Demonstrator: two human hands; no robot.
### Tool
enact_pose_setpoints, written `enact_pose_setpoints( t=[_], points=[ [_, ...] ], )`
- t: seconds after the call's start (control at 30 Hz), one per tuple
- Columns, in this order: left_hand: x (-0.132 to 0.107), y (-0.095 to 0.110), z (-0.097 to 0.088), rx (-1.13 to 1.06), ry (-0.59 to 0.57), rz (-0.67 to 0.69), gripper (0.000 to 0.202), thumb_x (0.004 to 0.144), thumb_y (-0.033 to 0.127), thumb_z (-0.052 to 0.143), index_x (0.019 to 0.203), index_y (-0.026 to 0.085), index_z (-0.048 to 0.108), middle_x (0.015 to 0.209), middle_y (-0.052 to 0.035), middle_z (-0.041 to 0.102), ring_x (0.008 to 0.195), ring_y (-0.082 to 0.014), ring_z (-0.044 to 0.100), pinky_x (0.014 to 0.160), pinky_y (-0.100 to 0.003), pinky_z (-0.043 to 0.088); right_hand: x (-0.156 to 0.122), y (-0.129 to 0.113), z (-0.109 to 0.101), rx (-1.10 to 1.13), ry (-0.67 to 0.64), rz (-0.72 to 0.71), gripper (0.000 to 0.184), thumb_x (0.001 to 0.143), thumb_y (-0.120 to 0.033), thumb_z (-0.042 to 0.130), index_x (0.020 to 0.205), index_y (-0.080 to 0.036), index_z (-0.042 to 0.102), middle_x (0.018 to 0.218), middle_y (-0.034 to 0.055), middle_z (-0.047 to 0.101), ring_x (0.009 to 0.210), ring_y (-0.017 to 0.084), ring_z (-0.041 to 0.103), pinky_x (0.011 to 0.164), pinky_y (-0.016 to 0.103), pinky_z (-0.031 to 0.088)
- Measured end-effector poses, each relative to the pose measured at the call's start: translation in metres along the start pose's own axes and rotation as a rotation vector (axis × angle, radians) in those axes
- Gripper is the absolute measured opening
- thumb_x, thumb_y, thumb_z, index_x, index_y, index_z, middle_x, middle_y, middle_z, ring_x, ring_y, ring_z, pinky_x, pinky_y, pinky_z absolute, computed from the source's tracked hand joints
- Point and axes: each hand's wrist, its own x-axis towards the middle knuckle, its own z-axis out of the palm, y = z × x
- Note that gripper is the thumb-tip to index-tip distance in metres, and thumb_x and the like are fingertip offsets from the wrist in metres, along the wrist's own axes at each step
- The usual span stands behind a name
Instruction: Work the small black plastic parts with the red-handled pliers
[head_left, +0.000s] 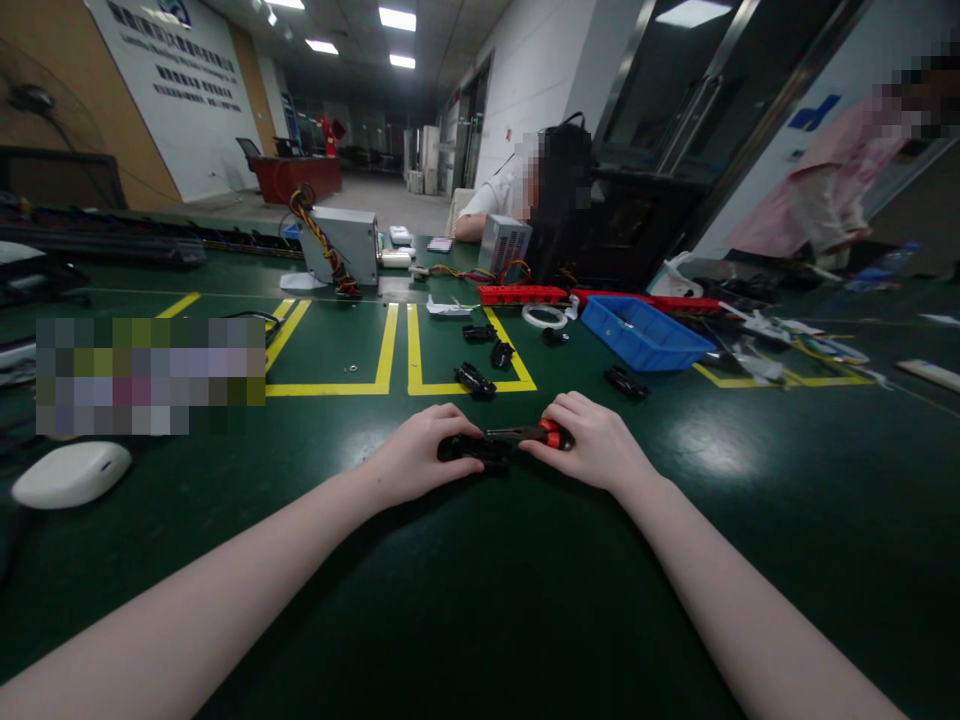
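Observation:
My left hand (425, 455) is closed round the left end of a black plastic part (487, 452) low over the green table. Pliers with red and black handles (553, 434) are gripped in my right hand (596, 440). Their dark jaws point left and reach the top of the black part; whether they grip it I cannot tell. Beyond my hands, similar small black parts (475, 379) lie in and near a yellow-taped box. One more black part (626, 382) rests to the right, in front of a blue tray (645, 335).
A white mouse (73, 474) sits at the left. Farther back are a metal power supply unit (341, 245) with coloured cables, a white tape ring (544, 317) and a red strip (525, 296). One person leans at the far side; another stands at the right.

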Motion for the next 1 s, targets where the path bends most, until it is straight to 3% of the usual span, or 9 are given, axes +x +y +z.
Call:
enact_pose_setpoints(
  t=[1.0],
  points=[
    [0.0004, -0.004, 0.0003, -0.014, -0.03, -0.012, 0.031, 0.085, 0.034, 0.065, 0.113, 0.022, 0.066, 0.11, -0.0067, 0.059, 0.097, -0.0204, 0.058, 0.085, -0.037, 0.05, 0.0002, 0.0, -0.0011, -0.015, -0.013, 0.002, 0.038, 0.084, -0.058, 0.054, 0.074, -0.02, 0.053, 0.077, 0.0051, 0.054, 0.073, 0.018, 0.048, 0.06, 0.031, 0.036]
  ],
)
